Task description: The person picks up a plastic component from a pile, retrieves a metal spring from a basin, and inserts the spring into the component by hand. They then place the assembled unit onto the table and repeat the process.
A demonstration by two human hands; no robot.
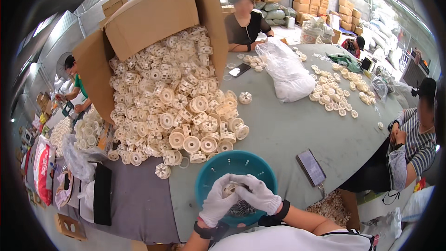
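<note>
Both hands wear white gloves and meet above a teal basin [202, 180] at the table's near edge. My left hand [216, 203] is closed around one side of a small cream plastic part [229, 189]. Curled over its other side is my right hand [258, 195], so most of the part is hidden. Inside the basin, below the gloves, lies a heap of dark, shiny small pieces [241, 208], too small to name. Beyond the basin, a large pile of round cream plastic parts [172, 97] spills from a tipped cardboard box [151, 19].
A phone [311, 166] lies right of the basin, another phone [239, 70] farther back. A white plastic bag [290, 77] and scattered cream rings [332, 88] cover the far table. One person [246, 26] sits across, another [413, 135] at right. An open carton [337, 207] stands below the edge.
</note>
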